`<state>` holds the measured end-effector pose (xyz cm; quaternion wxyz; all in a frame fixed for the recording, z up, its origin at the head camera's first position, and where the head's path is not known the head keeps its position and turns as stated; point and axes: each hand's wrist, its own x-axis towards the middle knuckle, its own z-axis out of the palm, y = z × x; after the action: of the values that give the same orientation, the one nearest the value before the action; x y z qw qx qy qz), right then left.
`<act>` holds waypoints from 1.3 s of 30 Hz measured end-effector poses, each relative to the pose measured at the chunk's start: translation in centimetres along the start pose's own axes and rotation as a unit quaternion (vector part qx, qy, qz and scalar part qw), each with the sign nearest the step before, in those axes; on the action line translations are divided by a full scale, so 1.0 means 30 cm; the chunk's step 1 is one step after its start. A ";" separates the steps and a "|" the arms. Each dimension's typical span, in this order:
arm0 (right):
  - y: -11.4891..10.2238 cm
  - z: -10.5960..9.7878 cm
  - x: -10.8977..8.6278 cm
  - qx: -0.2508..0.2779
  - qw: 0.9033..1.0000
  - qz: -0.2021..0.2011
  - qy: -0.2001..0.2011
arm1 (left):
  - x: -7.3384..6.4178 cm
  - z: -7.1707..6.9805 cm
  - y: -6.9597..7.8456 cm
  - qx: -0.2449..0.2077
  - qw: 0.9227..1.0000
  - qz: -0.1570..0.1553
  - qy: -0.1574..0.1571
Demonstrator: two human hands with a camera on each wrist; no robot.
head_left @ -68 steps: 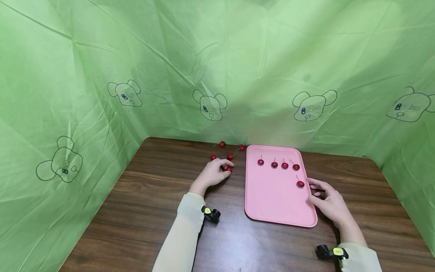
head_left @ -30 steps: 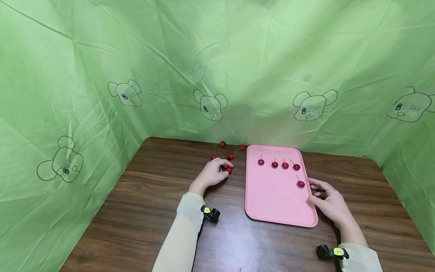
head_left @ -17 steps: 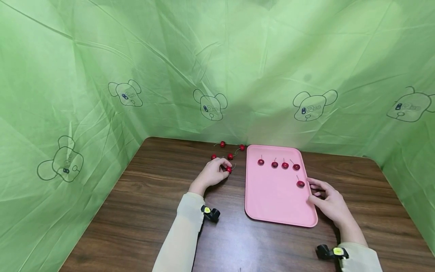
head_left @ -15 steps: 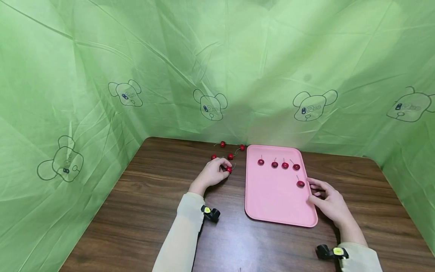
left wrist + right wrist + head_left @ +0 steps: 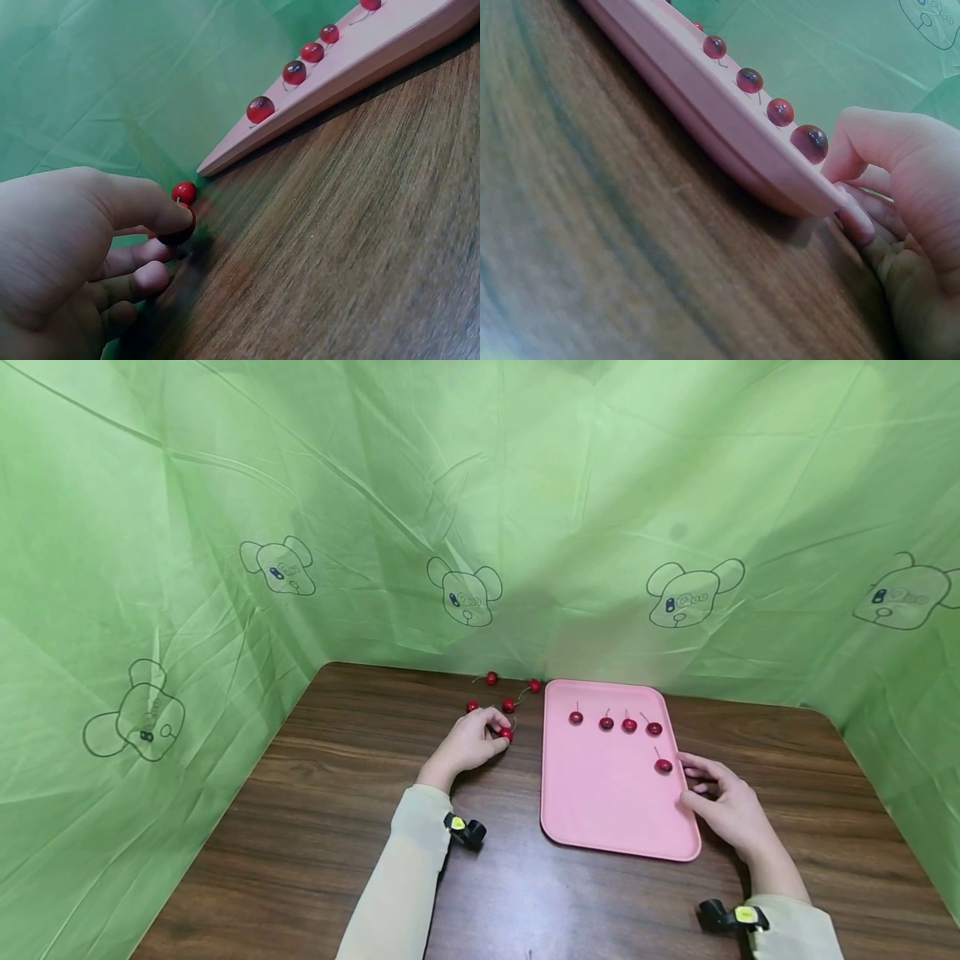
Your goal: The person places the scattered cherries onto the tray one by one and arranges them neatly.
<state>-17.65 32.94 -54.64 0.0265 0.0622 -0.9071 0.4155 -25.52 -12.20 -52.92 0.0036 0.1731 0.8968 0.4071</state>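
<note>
I have the left hand pinching one cherry between thumb and fingers, low by the worktop, left of the pink tray; whether it touches the surface I can't tell. The right hand has its fingers curled about the tray's right edge. I'd pinch lightly, since something so round and glossy could slip if squeezed off-centre, with the knuckles clear of the four loose cherries nearby. The tray looks like smooth plastic, round-cornered and low-rimmed; bracing it gently should stop the five thin-stemmed cherries on it from rolling. The worktop shows dark, streaky grain; behind hangs creased green sheeting.
</note>
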 end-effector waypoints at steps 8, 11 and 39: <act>0.000 0.003 -0.003 0.016 1.000 -0.016 0.005 | 0.001 -0.002 -0.003 -0.009 1.000 0.003 0.000; 0.000 0.004 -0.004 0.016 1.000 -0.017 0.006 | 0.000 -0.004 -0.005 -0.015 1.000 0.002 0.001; 0.007 0.006 -0.001 0.011 1.000 -0.012 0.008 | 0.010 -0.008 0.037 -0.048 0.997 0.000 0.065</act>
<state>-17.65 32.94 -54.91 0.0385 0.0700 -0.9014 0.4256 -25.50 -11.60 -51.91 -0.0464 0.1463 0.8748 0.4596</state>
